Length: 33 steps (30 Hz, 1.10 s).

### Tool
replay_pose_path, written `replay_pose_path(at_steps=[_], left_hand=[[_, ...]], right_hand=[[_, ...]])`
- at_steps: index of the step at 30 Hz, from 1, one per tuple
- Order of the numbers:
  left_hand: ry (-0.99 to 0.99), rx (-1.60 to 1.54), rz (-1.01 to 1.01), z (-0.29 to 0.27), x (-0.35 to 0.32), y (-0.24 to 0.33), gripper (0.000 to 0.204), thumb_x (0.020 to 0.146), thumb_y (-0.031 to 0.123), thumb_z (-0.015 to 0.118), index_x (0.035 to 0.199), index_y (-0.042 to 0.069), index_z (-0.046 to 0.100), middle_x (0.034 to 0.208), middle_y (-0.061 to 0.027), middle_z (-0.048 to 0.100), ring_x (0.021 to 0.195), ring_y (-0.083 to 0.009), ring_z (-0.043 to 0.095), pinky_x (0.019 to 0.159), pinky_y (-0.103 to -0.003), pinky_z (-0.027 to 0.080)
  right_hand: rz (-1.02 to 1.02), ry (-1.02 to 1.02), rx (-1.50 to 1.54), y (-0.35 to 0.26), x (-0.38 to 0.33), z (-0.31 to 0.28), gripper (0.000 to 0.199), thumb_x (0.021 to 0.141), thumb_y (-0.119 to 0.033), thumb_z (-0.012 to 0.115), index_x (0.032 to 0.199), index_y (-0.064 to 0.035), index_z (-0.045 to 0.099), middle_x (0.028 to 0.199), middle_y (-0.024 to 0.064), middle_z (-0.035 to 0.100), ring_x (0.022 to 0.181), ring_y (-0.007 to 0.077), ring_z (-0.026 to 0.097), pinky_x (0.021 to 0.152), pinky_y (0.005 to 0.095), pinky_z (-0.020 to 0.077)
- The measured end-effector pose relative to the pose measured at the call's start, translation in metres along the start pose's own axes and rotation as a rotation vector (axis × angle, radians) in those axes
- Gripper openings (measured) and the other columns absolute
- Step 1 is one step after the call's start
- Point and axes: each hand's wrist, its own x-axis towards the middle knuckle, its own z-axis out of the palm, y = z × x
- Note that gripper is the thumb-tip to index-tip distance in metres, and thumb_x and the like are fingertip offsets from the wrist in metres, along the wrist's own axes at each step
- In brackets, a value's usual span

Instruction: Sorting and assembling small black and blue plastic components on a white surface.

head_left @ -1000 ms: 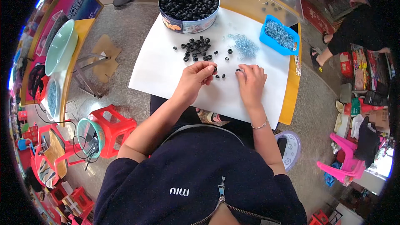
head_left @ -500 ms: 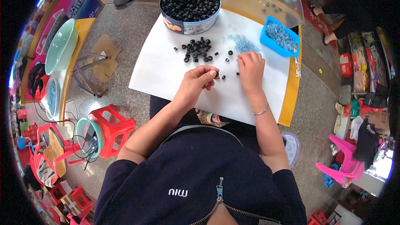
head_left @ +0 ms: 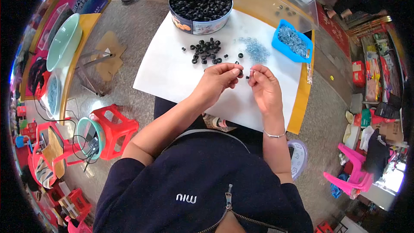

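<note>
My left hand (head_left: 217, 83) pinches a small black round plastic piece (head_left: 240, 73) between thumb and fingers, over the white sheet (head_left: 172, 69). Close beside it, my right hand (head_left: 266, 88) is closed, thumb against fingers, on what looks like a tiny clear piece (head_left: 252, 70). The two sets of fingertips are a short gap apart. Beyond my left hand lies a loose heap of black round pieces (head_left: 207, 51). A spread of small clear bluish plastic pieces (head_left: 254, 49) lies beyond my right hand. A few single black pieces (head_left: 240, 55) sit between the heaps.
A round tin (head_left: 207, 26) full of black pieces stands at the far edge. A blue plastic basket (head_left: 297, 56) of clear pieces is at the far right, near a transparent lid (head_left: 276, 0). Red stool (head_left: 114, 125) stands left; pink chair (head_left: 353, 177) stands right.
My right hand has come back from the edge of the clear pieces towards my left hand, its fingertips now pinched. My left hand has shifted right, still holding the black piece.
</note>
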Motion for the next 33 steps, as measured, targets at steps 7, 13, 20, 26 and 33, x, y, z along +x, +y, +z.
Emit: replay_pose_path(at_steps=[7, 13, 20, 26, 33], left_hand=[[-0.075, -0.047, 0.041, 0.004, -0.003, 0.001, 0.016, 0.091, 0.012, 0.061, 0.1, 0.0, 0.066, 0.085, -0.003, 0.064, 0.07, -0.0088, 0.054, 0.066, -0.022, 0.046], [-0.13, 0.16, 0.08, 0.0, -0.006, 0.001, 0.021, 0.091, 0.01, 0.059, 0.11, -0.001, 0.062, 0.087, -0.0044, 0.061, 0.075, -0.0116, 0.053, 0.069, -0.024, 0.046], [-0.207, -0.214, -0.038, -0.011, -0.003, -0.008, 0.022, 0.093, 0.015, 0.058, 0.109, 0.001, 0.061, 0.092, -0.0069, 0.062, 0.076, -0.0114, 0.055, 0.068, -0.023, 0.047], [-0.196, -0.339, -0.113, -0.012, -0.009, -0.001, 0.023, 0.094, 0.015, 0.056, 0.112, 0.001, 0.056, 0.093, -0.0081, 0.061, 0.074, -0.0098, 0.056, 0.066, -0.021, 0.047], [-0.151, -0.347, -0.118, -0.022, -0.012, -0.003, 0.024, 0.095, 0.012, 0.054, 0.115, -0.002, 0.055, 0.094, -0.0089, 0.061, 0.073, -0.0096, 0.057, 0.066, -0.02, 0.049]], right_hand=[[-0.055, -0.016, -0.183, 0.002, -0.01, 0.012, 0.015, 0.085, -0.001, 0.061, 0.099, 0.0, 0.065, 0.087, 0.0025, 0.062, 0.08, 0.0083, 0.051, 0.07, 0.0213, 0.0388], [-0.105, 0.026, -0.32, -0.001, -0.017, 0.025, 0.014, 0.084, -0.004, 0.063, 0.097, -0.0023, 0.059, 0.084, 0.0003, 0.057, 0.08, 0.0082, 0.051, 0.069, 0.0211, 0.0388], [-0.047, 0.068, -0.234, -0.009, -0.016, 0.014, 0.012, 0.086, -0.005, 0.06, 0.098, -0.0023, 0.058, 0.083, -0.0007, 0.055, 0.074, 0.0069, 0.047, 0.069, 0.0211, 0.0384], [-0.279, 0.294, -0.855, -0.004, -0.007, -0.028, 0.011, 0.086, -0.006, 0.061, 0.095, -0.0008, 0.062, 0.081, 0.0009, 0.058, 0.072, 0.0078, 0.049, 0.068, 0.0222, 0.0414], [-0.393, 0.194, -1.342, 0.015, -0.002, -0.017, 0.018, 0.075, -0.006, 0.067, 0.093, -0.0038, 0.066, 0.088, 0.0099, 0.059, 0.087, 0.0252, 0.056, 0.074, 0.0348, 0.0473]])
